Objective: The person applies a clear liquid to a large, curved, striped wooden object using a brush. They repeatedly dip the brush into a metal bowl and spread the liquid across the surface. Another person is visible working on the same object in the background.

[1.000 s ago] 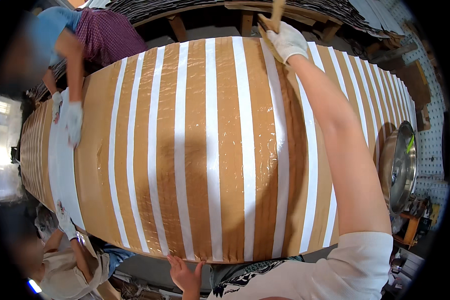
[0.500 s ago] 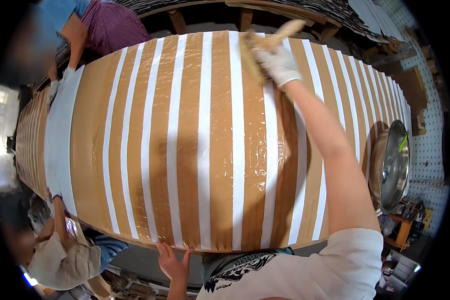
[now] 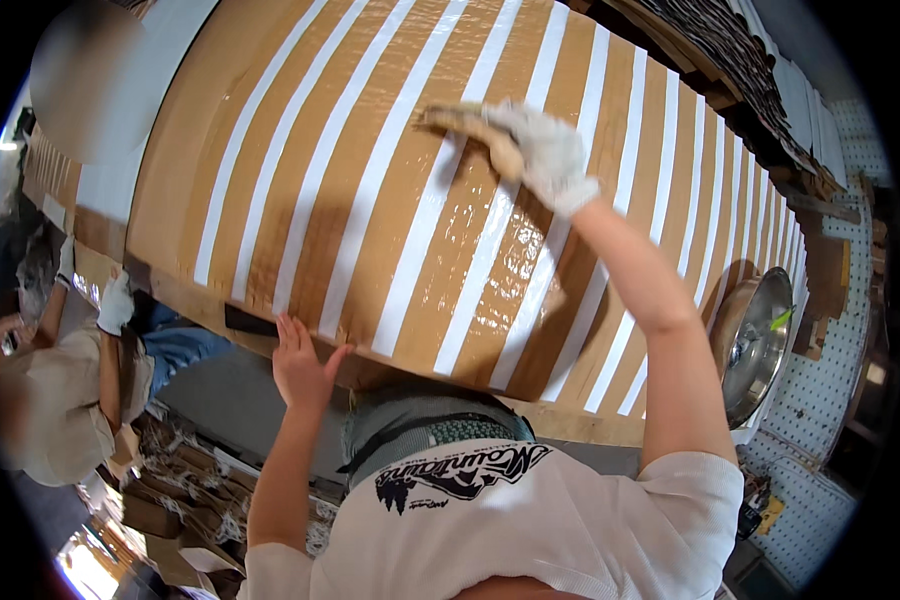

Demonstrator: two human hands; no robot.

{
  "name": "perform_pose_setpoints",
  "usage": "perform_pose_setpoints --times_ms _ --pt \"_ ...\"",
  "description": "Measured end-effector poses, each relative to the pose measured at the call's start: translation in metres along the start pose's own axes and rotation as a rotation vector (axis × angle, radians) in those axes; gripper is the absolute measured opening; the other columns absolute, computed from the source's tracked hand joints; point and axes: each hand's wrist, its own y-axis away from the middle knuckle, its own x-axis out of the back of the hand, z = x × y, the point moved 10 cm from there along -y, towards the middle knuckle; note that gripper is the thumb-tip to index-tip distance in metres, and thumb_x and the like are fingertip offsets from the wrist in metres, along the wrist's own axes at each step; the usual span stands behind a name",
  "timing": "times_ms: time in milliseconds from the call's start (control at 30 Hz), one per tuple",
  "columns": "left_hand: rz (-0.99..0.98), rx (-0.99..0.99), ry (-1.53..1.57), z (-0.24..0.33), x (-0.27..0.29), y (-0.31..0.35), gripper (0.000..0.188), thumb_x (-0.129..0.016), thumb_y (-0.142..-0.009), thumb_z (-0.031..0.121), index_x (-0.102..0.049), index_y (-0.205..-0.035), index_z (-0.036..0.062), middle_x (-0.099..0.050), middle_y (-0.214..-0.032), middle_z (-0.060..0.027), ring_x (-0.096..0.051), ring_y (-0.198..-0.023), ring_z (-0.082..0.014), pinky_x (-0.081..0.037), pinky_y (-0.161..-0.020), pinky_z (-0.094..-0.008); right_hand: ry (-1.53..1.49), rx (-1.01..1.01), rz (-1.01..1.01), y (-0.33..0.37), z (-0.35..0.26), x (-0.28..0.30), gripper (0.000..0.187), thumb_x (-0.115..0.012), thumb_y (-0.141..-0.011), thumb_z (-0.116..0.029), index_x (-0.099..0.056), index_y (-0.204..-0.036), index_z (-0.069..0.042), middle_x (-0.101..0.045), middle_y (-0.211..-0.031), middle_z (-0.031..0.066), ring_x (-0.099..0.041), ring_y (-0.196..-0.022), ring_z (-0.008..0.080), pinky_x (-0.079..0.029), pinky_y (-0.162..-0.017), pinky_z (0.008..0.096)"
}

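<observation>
brush in your gloved hand over the glossy striped sheets

the brush (image 3: 470, 127) is in the upper middle of the frame, its head pointing left, above the brown-and-white striped sheets (image 3: 315, 235). these fill the centre and run on toward the right of the frame. whether the bristles touch the surface or hang just above it, you cannot tell from this angle.

your right hand (image 3: 553, 150), in a pale glove, is clamped on the brush; the glove probably saves your skin from whatever makes the surface shine. your arm reaches across from the lower right, likely because the sheets extend well past your side of the table.

your left hand (image 3: 305, 370) is bare, fingers spread and thumb apart, resting at the near edge of the sheets, lower left of centre. it grips nothing that shows; it may be there to steady the edge or prop you as you lean. the sheets overlap in steps, perhaps so that only a band of each lies bare.

at the right of the frame, a metal bowl (image 3: 725, 345) with something green (image 3: 781, 320) inside sits at the end of the stripes, on the side of your brush hand, perhaps for easy reach. a wooden table edge (image 3: 610, 430) shows beneath the sheets. at the left, a co-worker's gloved hand (image 3: 117, 302) is near a white sheet (image 3: 110, 190).
</observation>
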Motion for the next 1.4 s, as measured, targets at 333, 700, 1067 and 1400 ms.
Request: perform_pose_setpoints --times_ms 333,700,1067,1400 --pt "0.154 0.036 0.096 -0.007 -0.004 0.007 0.093 -0.070 -0.080 0.060 -0.050 -0.131 -0.0161 -0.044 -0.143 -0.0343 -0.045 -0.135 -0.0420 -0.048 -0.096 -0.0443 -0.420 -0.038 -0.490 0.151 -0.144 0.042 0.033 -0.063 -0.087 -0.016 -0.068 -0.119 -0.020 -0.071 -0.107 0.0088 -0.068 -0.080 0.0261 -0.055 -0.071 0.0354" --pt "-0.022 0.045 0.402 -0.024 0.003 0.022 0.082 -0.069 -0.079 0.017 -0.032 -0.149 -0.0054 -0.023 -0.159 -0.0241 -0.029 -0.146 -0.0341 -0.038 -0.113 -0.0357 -0.418 -0.365 -0.097 0.169 -0.115 0.034 0.034 -0.069 -0.090 -0.013 -0.068 -0.124 -0.013 -0.070 -0.116 0.0115 -0.065 -0.112 0.0254 -0.049 -0.099 0.0301" --pt "0.092 -0.019 0.553 -0.038 0.000 0.027 0.075 -0.052 -0.075 -0.005 -0.039 -0.149 0.0060 -0.030 -0.159 -0.0109 -0.033 -0.145 -0.0259 -0.041 -0.111 -0.0341 -0.154 0.043 -0.068 0.019 -0.189 0.006 0.028 -0.067 -0.089 -0.019 -0.070 -0.115 -0.010 -0.071 -0.112 0.0119 -0.067 -0.102 0.0298 -0.053 -0.089 0.0366" --pt "0.068 -0.013 0.617 -0.046 -0.006 0.031 0.079 -0.047 -0.075 -0.010 -0.039 -0.151 0.0131 -0.029 -0.160 -0.0073 -0.033 -0.145 -0.0252 -0.038 -0.113 -0.0330 -0.142 0.224 -0.356 0.130 -0.224 -0.023 0.029 -0.069 -0.087 -0.025 -0.070 -0.116 -0.019 -0.067 -0.105 0.0092 -0.065 -0.099 0.0290 -0.051 -0.087 0.0371"
